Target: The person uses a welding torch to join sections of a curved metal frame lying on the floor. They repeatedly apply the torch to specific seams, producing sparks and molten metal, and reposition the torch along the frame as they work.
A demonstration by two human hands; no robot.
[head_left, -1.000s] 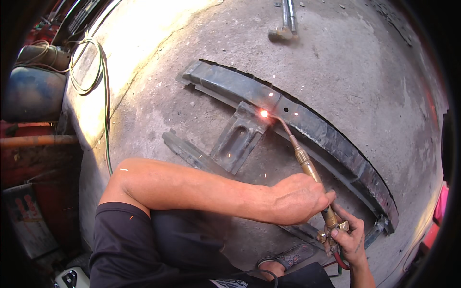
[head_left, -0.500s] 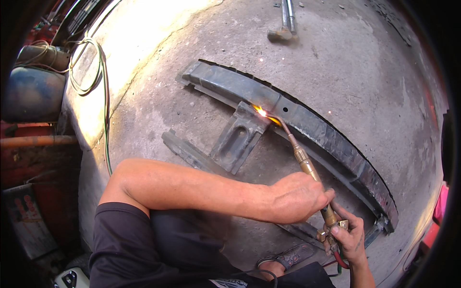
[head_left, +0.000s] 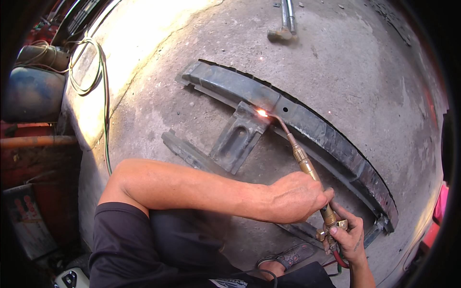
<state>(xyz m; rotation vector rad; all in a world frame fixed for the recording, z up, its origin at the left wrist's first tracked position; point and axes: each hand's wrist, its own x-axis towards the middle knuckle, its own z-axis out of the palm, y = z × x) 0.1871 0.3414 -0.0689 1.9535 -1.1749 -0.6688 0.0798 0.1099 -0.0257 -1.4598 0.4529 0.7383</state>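
My left hand is closed round the shaft of a brass gas torch. Lower down, my right hand grips the torch's rear end by its valve knobs, where a red hose joins. The torch's bent tip points at a small glowing spot, where a stamped metal bracket meets a long curved dark metal beam. The beam lies on the concrete, running from upper left to lower right. My left forearm hides part of a second metal strip beside the bracket.
A hammer lies on the concrete floor at the far side. Coiled hoses and a blue tank are at the left. My sandalled foot is near the beam's right end. Pink and red items stand at the right edge.
The yellow-orange flame at the torch tip has shrunk to a small bright glow on the metal. Both hands and the torch stay in nearly the same place.
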